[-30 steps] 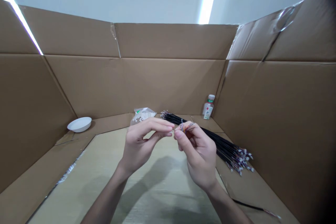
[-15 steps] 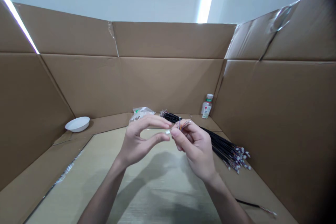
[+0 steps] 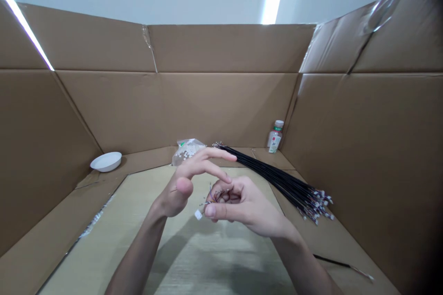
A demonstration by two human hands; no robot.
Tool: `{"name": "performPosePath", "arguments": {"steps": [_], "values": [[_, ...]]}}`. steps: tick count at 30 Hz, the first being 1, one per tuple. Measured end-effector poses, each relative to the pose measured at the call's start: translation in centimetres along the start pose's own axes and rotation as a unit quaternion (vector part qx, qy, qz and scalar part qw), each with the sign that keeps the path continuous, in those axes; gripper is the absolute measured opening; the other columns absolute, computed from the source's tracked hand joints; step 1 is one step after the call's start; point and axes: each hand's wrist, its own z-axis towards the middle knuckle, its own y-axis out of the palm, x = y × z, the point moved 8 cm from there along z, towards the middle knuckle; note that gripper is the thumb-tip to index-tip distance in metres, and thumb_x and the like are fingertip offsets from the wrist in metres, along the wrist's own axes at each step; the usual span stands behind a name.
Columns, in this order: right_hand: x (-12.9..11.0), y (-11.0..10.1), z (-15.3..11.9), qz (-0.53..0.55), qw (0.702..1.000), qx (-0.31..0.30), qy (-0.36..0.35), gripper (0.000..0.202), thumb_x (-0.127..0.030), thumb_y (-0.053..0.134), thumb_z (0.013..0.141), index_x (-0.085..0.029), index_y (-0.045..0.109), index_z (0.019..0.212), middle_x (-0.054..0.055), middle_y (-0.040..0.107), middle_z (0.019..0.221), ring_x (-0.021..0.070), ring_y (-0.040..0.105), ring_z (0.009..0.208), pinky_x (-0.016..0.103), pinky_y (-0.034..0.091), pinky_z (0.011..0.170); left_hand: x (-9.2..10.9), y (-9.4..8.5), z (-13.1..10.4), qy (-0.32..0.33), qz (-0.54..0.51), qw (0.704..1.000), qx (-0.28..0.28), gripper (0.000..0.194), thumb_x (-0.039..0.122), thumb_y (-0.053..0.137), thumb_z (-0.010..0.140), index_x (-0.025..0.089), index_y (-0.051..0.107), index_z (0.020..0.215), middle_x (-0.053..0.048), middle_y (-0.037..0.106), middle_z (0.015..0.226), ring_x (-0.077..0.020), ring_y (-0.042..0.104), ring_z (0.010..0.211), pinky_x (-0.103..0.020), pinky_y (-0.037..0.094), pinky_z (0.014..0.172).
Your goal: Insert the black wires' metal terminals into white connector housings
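My right hand (image 3: 247,207) pinches thin coloured wires (image 3: 212,197) between thumb and curled fingers. A small white connector (image 3: 198,215) sticks out to the left of the thumb tip, on the end of these wires. My left hand (image 3: 188,177) is open, its fingers stretched out above the right hand and its thumb apart. The left index fingertip is close to the right fingers; whether they touch I cannot tell. By my right forearm lies a black cable (image 3: 332,262) with a light tip, partly hidden by the arm. I cannot tell if it joins the held wires.
A bundle of black cables (image 3: 273,173) with white connectors lies at the right. Behind my left hand rests a clear bag (image 3: 185,150) of small white pieces. A white bowl (image 3: 106,162) stands at the left and a bottle (image 3: 275,137) at the back right. Cardboard walls (image 3: 224,106) surround the table.
The right hand has moved left and down and turned, bringing the white connector lower. My left hand's fingers have straightened, and its thumb has drawn back from the connector.
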Motion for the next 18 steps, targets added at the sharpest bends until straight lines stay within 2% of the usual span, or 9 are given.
{"name": "performPosePath", "arguments": {"steps": [2, 6, 8, 11, 13, 16, 18], "values": [[-0.2, 0.0, 0.1, 0.001, 1.0, -0.001, 0.0, 0.031, -0.044, 0.086, 0.081, -0.017, 0.073, 0.075, -0.004, 0.054, 0.06, 0.009, 0.04, 0.056, 0.023, 0.03, 0.05, 0.2, 0.1, 0.0, 0.009, -0.005, 1.0, -0.006, 0.077, 0.083, 0.025, 0.095, 0.03, 0.081, 0.104, -0.009, 0.069, 0.134, -0.031, 0.058, 0.126, -0.048, 0.037, 0.118], [-0.5, 0.3, 0.2, 0.016, 1.0, -0.012, -0.002, 0.031, -0.045, 0.087, 0.079, -0.017, 0.074, 0.074, -0.001, 0.062, 0.065, 0.0097, 0.046, 0.058, 0.023, 0.036, 0.051, 0.4, 0.3, -0.1, 0.018, 0.005, 1.0, -0.012, 0.08, 0.083, 0.022, 0.095, 0.03, 0.083, 0.098, -0.01, 0.071, 0.13, -0.0313, 0.061, 0.123, -0.05, 0.038, 0.118], [-0.4, 0.3, 0.2, 0.009, 1.0, -0.014, -0.001, 0.031, -0.046, 0.086, 0.08, -0.017, 0.075, 0.075, -0.001, 0.062, 0.064, 0.0095, 0.045, 0.057, 0.023, 0.034, 0.049, 0.4, 0.4, 0.0, 0.017, 0.018, 1.0, -0.018, 0.083, 0.083, 0.019, 0.095, 0.03, 0.083, 0.095, -0.01, 0.073, 0.128, -0.031, 0.061, 0.123, -0.05, 0.038, 0.118], [-0.1, 0.3, 0.2, 0.009, 1.0, -0.013, 0.003, 0.03, -0.045, 0.087, 0.079, -0.018, 0.076, 0.077, -0.002, 0.06, 0.061, 0.0091, 0.043, 0.055, 0.022, 0.031, 0.047, 0.1, 0.2, 0.1, 0.0, 0.031, 0.999, -0.019, 0.088, 0.084, 0.015, 0.094, 0.028, 0.082, 0.093, -0.01, 0.073, 0.126, -0.031, 0.06, 0.125, -0.051, 0.036, 0.119], [-0.1, 0.3, 0.2, 0.016, 1.0, -0.011, 0.006, 0.03, -0.045, 0.087, 0.079, -0.017, 0.076, 0.077, -0.001, 0.063, 0.064, 0.0091, 0.046, 0.056, 0.022, 0.034, 0.048, -0.1, -0.2, 0.1, -0.019, 0.033, 0.999, -0.013, 0.086, 0.08, 0.014, 0.097, 0.027, 0.081, 0.091, -0.01, 0.073, 0.126, -0.0308, 0.059, 0.126, -0.051, 0.036, 0.119], [0.0, 0.3, -0.1, 0.018, 1.0, -0.004, 0.024, 0.029, -0.044, 0.088, 0.078, -0.017, 0.077, 0.076, 0.001, 0.068, 0.069, 0.0095, 0.05, 0.059, 0.021, 0.036, 0.049, -0.3, -0.7, 0.0, -0.042, 0.052, 0.998, -0.02, 0.053, 0.055, 0.038, 0.107, 0.024, 0.078, 0.09, -0.009, 0.072, 0.127, -0.0288, 0.057, 0.129, -0.049, 0.036, 0.118], [0.1, 0.2, -0.3, 0.022, 0.999, 0.001, 0.042, 0.027, -0.041, 0.089, 0.077, -0.016, 0.079, 0.078, 0.002, 0.069, 0.067, 0.009, 0.05, 0.057, 0.02, 0.036, 0.049, -0.2, -1.0, -0.1, -0.049, 0.068, 0.996, -0.038, 0.028, 0.037, 0.056, 0.103, 0.024, 0.077, 0.091, -0.008, 0.071, 0.129, -0.0277, 0.058, 0.128, -0.047, 0.036, 0.118]]}}
